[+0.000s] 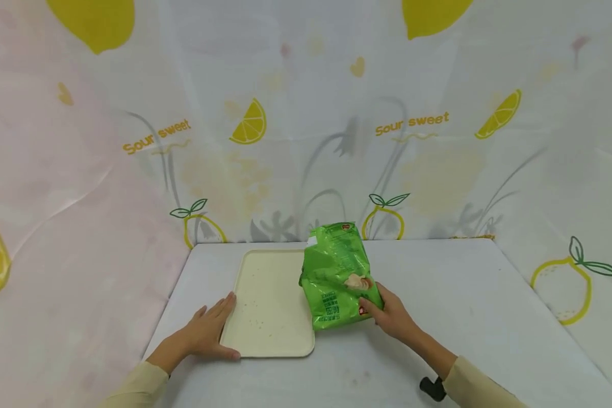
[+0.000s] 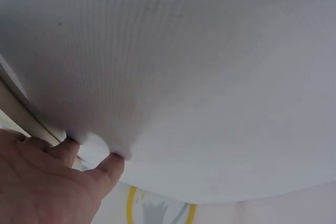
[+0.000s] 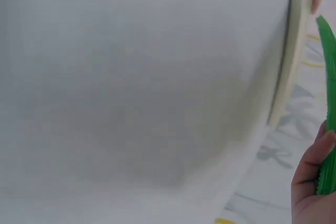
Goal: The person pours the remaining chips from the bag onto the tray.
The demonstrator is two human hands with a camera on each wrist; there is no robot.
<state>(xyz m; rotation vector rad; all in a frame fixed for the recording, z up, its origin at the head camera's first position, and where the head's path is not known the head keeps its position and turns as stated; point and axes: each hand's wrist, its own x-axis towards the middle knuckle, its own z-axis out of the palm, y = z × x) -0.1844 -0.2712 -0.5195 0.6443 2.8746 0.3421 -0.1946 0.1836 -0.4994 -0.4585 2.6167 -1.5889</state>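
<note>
A shiny green snack bag (image 1: 336,266) hangs tilted over the right edge of a cream rectangular tray (image 1: 270,306). My right hand (image 1: 392,314) pinches its lower right corner, thumb in front and fingers behind. In the right wrist view the bag (image 3: 331,77) shows edge-on, with the fingers curled round its rim. My left hand (image 1: 206,331) rests spread at the tray's left edge, thumb by the near left corner. Fingertips (image 2: 116,161) touch the white cloth beside the tray in the left wrist view.
A white-covered table (image 1: 428,294) carries the tray. Behind and at both sides stands a lemon-patterned cloth backdrop (image 1: 296,170). A small black object (image 1: 432,389) lies near my right forearm, partly hidden by the sleeve.
</note>
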